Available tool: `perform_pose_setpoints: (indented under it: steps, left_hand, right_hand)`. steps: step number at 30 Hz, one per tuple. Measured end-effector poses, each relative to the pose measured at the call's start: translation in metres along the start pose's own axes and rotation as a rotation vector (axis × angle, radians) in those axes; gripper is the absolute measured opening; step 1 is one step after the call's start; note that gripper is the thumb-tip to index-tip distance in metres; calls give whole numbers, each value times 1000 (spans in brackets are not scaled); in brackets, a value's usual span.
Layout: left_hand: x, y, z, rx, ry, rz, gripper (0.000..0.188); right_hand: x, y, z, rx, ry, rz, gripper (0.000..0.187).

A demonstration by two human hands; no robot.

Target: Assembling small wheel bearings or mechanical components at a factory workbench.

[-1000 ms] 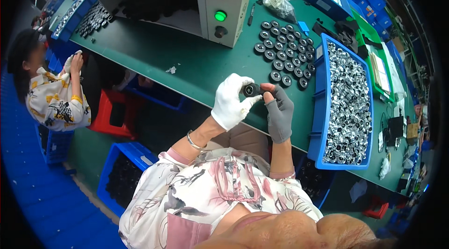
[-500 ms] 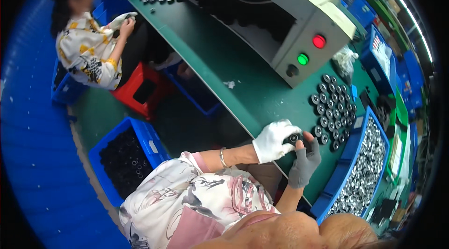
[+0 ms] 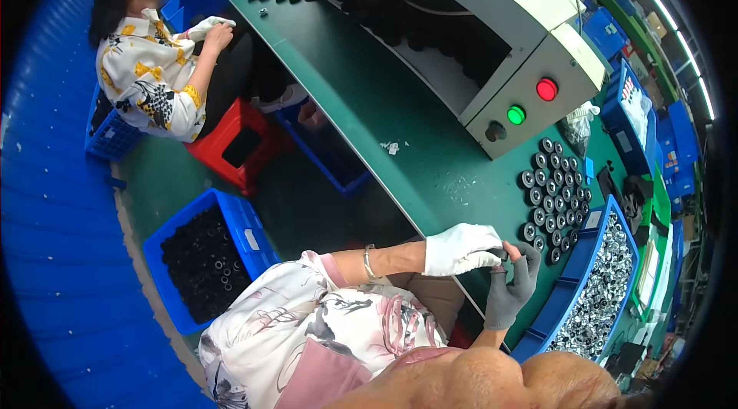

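Over the green table's near edge my two hands meet. My left hand [image 3: 463, 250], in a white glove with a silver bangle at the wrist, is closed with its fingers bent. My right hand [image 3: 513, 288], in a grey glove with bare fingertips, pinches at the left hand's fingertips. Between them a small black round part [image 3: 500, 256] shows only as a dark sliver; the fingers hide most of it. Just beyond my right hand stand several black round parts [image 3: 552, 202] with metal centres, grouped in rows on the table.
A blue bin [image 3: 582, 294] of shiny metal pieces lies to the right. A cream machine [image 3: 530, 94] with red and green lights stands on the green table [image 3: 430, 171]. On the floor at left is a blue crate [image 3: 265, 244] of black rings. A co-worker [image 3: 150, 74] sits beyond a red stool [image 3: 238, 151].
Both hands have shifted slightly right and nearer to me. The black part, its face visible before, is now mostly covered by the fingers. The whole view has also shifted a little.
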State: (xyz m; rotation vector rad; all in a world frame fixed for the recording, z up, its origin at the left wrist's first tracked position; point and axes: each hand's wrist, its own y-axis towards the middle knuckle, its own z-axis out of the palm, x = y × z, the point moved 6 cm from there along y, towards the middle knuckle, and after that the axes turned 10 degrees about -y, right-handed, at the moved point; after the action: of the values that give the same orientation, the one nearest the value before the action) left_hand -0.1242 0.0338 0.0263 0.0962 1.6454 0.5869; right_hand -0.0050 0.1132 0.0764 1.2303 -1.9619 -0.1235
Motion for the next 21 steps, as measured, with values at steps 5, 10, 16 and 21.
perform_pose_setpoints:
  steps: [5, 10, 16, 21]
  left_hand:
    - [-9, -5, 2, -225, 93, 18, 28]
    - [-10, -7, 1, -275, 16, 2, 27]
    - [-10, -5, 6, -202, 45, -6, 27]
    - [-9, -3, 10, -165, 96, -5, 25]
  right_hand:
    - [-21, -17, 2, 10, 44, 175, 44]
    - [-26, -28, 11, -34, 248, 365, 39]
    - [-38, -38, 11, 31, 420, 431, 34]
    - [-33, -40, 9, 34, 382, 442, 31]
